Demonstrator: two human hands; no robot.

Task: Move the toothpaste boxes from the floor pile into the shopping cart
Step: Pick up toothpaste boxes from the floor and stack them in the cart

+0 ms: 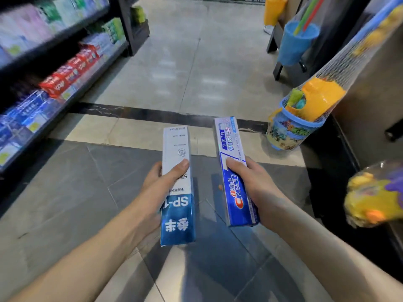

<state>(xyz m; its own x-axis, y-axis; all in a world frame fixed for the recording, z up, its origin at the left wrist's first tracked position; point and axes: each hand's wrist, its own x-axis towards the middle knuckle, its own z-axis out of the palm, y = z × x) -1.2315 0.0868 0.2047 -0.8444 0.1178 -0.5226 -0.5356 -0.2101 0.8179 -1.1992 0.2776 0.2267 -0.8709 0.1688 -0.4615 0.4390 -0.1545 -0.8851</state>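
left hand (162, 182) grips a white-and-blue sp toothpaste box (177, 184), right hand (250, 184) grips a blue crest toothpaste box (234, 171). both boxes held lengthwise above the tiled floor (185, 68), side by side, apart. stocked shelf (54, 68) at left, netted toy buckets (305, 112) at right.

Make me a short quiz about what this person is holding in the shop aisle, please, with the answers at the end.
1. True or false: each hand holds one toothpaste box.
2. Which box carries the large "SP" lettering: the one in the left hand or the right hand?
3. Is a shopping cart visible in this view?

Key
1. True. The left hand grips the white and blue box; the right grips the Crest box.
2. The left-hand one.
3. No. Only the tiled floor, the stocked shelves on the left and the hanging toy buckets on the right show.
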